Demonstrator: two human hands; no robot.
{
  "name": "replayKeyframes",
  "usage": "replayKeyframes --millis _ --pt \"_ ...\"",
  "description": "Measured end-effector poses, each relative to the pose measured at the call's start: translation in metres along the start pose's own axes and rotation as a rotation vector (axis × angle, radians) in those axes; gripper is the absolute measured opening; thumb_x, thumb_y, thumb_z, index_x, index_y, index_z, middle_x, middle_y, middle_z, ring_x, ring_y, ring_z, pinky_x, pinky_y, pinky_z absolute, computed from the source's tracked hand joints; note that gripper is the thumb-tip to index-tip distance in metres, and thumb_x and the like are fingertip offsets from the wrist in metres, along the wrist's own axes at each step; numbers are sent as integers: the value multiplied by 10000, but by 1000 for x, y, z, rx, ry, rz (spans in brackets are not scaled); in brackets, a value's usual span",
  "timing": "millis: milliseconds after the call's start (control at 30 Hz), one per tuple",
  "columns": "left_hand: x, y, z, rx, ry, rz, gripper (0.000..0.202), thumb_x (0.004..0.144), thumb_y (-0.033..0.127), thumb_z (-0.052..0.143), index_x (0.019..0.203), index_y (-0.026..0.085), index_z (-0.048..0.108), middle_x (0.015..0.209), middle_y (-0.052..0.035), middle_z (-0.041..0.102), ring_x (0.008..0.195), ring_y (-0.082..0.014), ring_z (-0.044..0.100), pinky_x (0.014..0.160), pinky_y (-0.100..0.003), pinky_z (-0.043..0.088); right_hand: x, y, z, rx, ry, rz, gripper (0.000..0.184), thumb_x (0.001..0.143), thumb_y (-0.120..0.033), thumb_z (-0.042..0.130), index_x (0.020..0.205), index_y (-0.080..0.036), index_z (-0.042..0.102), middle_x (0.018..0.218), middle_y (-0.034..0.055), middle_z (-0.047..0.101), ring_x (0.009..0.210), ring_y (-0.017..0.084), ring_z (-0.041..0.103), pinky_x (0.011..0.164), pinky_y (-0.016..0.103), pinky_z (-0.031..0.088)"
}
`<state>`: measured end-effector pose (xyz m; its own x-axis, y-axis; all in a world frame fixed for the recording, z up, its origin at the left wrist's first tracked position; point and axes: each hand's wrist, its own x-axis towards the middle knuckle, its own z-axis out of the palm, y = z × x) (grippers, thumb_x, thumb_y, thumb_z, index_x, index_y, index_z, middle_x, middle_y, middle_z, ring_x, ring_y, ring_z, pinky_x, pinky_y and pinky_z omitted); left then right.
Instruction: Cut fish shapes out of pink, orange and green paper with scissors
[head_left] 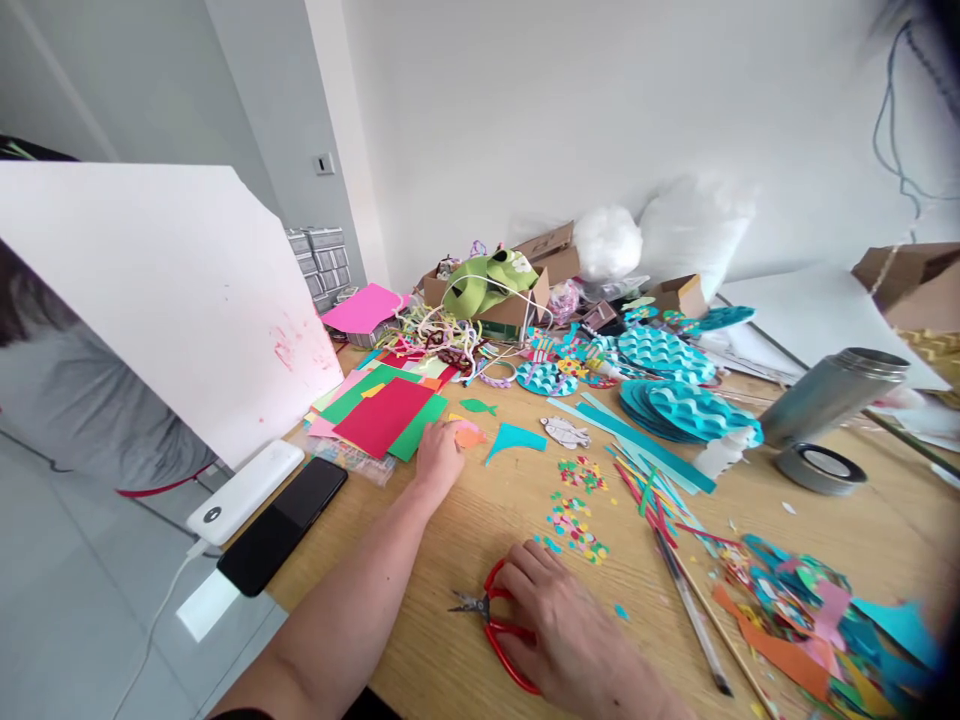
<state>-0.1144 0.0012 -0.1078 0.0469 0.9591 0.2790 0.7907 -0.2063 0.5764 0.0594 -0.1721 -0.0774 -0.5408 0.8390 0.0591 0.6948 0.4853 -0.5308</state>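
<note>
My left hand (441, 458) reaches over the wood table, its fingers closed at the edge of a small orange paper piece (470, 436). Just beyond lie a green paper fish (478, 406), a blue paper offcut (517, 438) and a white fish cutout with drawn lines (566, 432). Beside that hand, red (382, 415) and green (420, 425) paper sheets are stacked. Nearer to me, my right hand (551, 605) rests on the table around the red handles of scissors (491, 607), whose blades are slightly apart and point left.
Paper dots (574, 525), paper strips (637, 440), a pen (690, 610) and scraps (802, 610) lie to the right. Wavy blue discs (675, 410), a glue bottle (724, 452), a metal flask (832, 395) and its lid (820, 468) stand behind. A phone (285, 525) and power bank (247, 490) sit left.
</note>
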Motion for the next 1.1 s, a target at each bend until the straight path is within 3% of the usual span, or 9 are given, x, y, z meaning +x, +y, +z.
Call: replayKeyframes --millis 133,367,933,1100 --pt "-4 5 -3 51 53 18 487 747 1 515 1174 202 632 1132 -109 606 1098 -264 503 992 -390 374 -1 -1 -1 -3 -1 -3 82 792 -200 608 866 -199 572 962 47 584 907 224 492 798 359 413" --pt "-10 10 -3 31 -22 250 417 731 -26 505 1017 206 701 1096 -88 632 1086 -248 516 1000 -384 382 -1 -2 0 20 -22 2 94 780 -175 604 867 -205 586 964 38 589 924 224 503 808 356 411" --pt "-9 8 6 -12 9 264 333 731 12 558 1007 158 675 1069 -71 679 1068 -210 569 993 -352 420 5 -12 -8 73 -109 77 157 718 -109 565 844 -188 616 969 58 605 941 231 522 823 352 420" --pt "-11 19 -1 17 22 236 283 744 41 582 990 154 667 1037 -70 691 1034 -210 584 976 -347 430 4 -13 -13 82 -139 100 217 714 -120 581 913 -190 635 999 74 603 973 256 527 844 376 431"
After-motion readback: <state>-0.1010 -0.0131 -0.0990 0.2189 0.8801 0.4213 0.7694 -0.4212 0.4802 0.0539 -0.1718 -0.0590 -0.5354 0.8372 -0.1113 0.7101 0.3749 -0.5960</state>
